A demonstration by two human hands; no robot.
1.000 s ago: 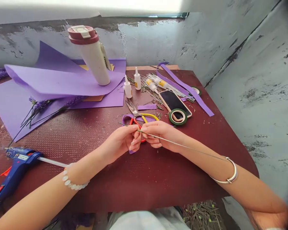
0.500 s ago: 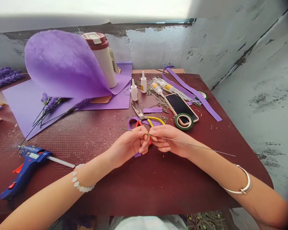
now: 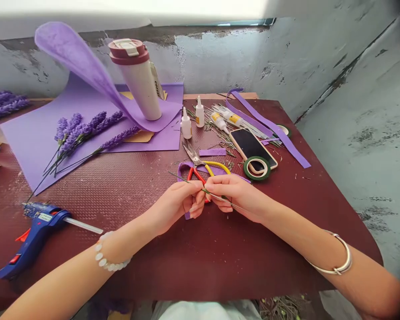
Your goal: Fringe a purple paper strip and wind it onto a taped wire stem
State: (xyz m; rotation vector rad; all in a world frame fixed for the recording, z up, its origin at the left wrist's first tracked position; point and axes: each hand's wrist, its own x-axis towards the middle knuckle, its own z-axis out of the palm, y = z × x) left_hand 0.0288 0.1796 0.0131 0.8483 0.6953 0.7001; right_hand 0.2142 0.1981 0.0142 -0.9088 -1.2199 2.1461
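The left hand (image 3: 176,206) and right hand (image 3: 236,195) pinch a thin wire stem (image 3: 186,181) above the maroon table (image 3: 173,262), just short of the scissors (image 3: 194,155); a hot glue gun (image 3: 42,226) lies well left.

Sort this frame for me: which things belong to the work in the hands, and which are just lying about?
In the work: left hand, right hand, thin wire stem pinched between them.

Lying about: scissors, hot glue gun, phone, white tumbler.

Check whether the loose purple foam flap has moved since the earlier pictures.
Yes: against the tumbler, the flap has lifted up and back toward the wall, uncovering the lavender sprigs.
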